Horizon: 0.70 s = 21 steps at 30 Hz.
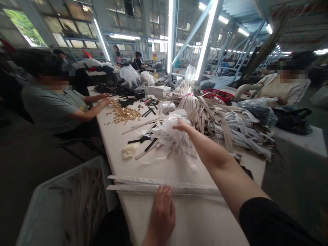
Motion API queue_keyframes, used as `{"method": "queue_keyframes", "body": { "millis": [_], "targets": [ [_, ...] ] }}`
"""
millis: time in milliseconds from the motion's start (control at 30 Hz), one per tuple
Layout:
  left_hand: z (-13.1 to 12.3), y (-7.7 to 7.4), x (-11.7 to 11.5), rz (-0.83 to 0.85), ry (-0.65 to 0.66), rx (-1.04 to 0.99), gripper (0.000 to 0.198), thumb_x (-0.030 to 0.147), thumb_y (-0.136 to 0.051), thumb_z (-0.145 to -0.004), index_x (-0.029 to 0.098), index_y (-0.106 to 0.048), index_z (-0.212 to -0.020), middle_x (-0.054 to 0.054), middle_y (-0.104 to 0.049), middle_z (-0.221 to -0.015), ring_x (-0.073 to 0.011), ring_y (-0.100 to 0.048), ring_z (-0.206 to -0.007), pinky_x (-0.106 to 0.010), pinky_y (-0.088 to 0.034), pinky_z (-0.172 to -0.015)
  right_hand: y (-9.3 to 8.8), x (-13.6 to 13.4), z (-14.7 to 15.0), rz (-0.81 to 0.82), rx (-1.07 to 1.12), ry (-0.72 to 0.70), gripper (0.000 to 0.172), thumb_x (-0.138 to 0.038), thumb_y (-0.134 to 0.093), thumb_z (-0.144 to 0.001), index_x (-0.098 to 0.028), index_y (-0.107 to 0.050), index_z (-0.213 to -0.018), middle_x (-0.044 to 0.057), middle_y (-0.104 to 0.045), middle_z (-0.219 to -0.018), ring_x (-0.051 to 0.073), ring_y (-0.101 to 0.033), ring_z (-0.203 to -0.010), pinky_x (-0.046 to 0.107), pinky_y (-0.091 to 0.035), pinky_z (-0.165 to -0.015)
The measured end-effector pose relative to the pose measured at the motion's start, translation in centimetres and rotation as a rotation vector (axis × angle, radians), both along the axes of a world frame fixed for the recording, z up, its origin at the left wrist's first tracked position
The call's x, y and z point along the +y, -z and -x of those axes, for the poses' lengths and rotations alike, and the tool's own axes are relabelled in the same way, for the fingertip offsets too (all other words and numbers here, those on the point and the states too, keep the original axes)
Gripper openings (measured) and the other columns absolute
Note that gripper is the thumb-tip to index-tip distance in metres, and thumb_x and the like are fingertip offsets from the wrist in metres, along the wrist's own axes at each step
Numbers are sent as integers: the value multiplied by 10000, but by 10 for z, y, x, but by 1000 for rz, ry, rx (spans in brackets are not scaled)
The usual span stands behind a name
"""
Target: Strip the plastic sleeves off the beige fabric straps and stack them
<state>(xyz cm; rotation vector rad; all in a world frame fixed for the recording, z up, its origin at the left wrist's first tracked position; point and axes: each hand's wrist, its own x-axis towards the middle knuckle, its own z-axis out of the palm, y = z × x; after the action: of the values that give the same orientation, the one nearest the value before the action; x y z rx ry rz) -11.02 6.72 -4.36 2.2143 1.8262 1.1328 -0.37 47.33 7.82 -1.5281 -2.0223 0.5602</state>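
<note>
And there was the right arm, stretched far forward out of a black sleeve, the right hand up front with fingers curling downward, while the left hand sat low and close, palm down, fingers loosely spread!

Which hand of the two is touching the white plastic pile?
The right hand, stretched out onto the plastic; the left hand lies against the wrapped strips instead.

The person wears a black sleeve — short, ending above the elbow of the right arm — while the right hand and left hand are bare.
</note>
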Motion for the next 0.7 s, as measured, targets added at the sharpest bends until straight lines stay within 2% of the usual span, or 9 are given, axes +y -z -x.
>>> {"method": "queue_keyframes", "body": {
  "millis": [100,200,233,300,367,433,533,633,700],
  "targets": [
    [2,12,2,17,-11,8,556,73,-491,-849,263,-472,-1372,-99,-602,-1310,-280,-490,-1321,-538,-439,-1099,6,10,3,96,-129,-128,908,-304,-912,-491,-135,-568,-1315,160,-629,-1265,257,-603,-1119,289,-448,-952],
    [1,13,6,13,-20,-16,512,85,-497,-849,265,-509,-1328,-99,-622,-1270,-284,-525,-1281,-535,-448,-1086,-6,14,-11,48,-287,-226,1040,-385,-901,-558,-135,-430,-1450,193,-518,-1408,288,-515,-1255,317,-386,-1041],
    [0,11,7,8,-17,-26,500,90,-494,-850,264,-518,-1318,-101,-628,-1255,-287,-538,-1264,-539,-453,-1077,-13,12,-18,24,-318,-245,1019,-397,-895,-574,-130,-439,-1446,193,-526,-1401,298,-513,-1256,325,-386,-1042],
    [-2,8,8,-2,-17,-51,474,97,-484,-856,257,-530,-1299,-107,-637,-1226,-293,-557,-1234,-549,-454,-1063,-26,3,-34,-31,-343,-234,863,-406,-863,-634,-133,-523,-1379,179,-590,-1331,304,-548,-1210,334,-408,-1014],
    [-3,6,6,-5,-22,-83,428,105,-472,-865,243,-550,-1262,-111,-647,-1186,-292,-578,-1193,-546,-457,-1046,-35,-16,-48,-135,-299,-123,596,-411,-757,-767,-148,-607,-1280,157,-659,-1222,290,-598,-1128,341,-432,-968],
    [-4,5,2,3,-34,-122,354,119,-462,-874,234,-584,-1186,-107,-663,-1118,-284,-606,-1125,-513,-474,-1015,-34,-46,-61,-222,-236,30,376,-388,-614,-881,-154,-667,-1170,147,-703,-1109,271,-636,-1045,344,-443,-927],
    [-4,6,-4,88,-51,-180,240,158,-450,-895,238,-621,-1043,-84,-685,-967,-253,-657,-953,-404,-519,-888,-5,-110,-75,-127,-239,141,306,-396,-572,-889,-143,-725,-969,169,-728,-990,279,-667,-964,347,-456,-880],
    [-3,6,-7,222,-47,-197,202,213,-437,-918,241,-630,-969,-63,-689,-867,-225,-666,-823,-323,-502,-766,44,-183,-81,153,-286,221,371,-481,-648,-805,-129,-736,-884,214,-727,-978,333,-678,-963,377,-478,-828],
    [-2,3,-8,268,-41,-189,206,245,-427,-930,236,-633,-931,-63,-689,-850,-219,-662,-804,-307,-479,-746,74,-225,-79,298,-251,276,337,-450,-730,-727,-134,-735,-844,223,-727,-986,360,-675,-989,383,-480,-820]
  ]
}}
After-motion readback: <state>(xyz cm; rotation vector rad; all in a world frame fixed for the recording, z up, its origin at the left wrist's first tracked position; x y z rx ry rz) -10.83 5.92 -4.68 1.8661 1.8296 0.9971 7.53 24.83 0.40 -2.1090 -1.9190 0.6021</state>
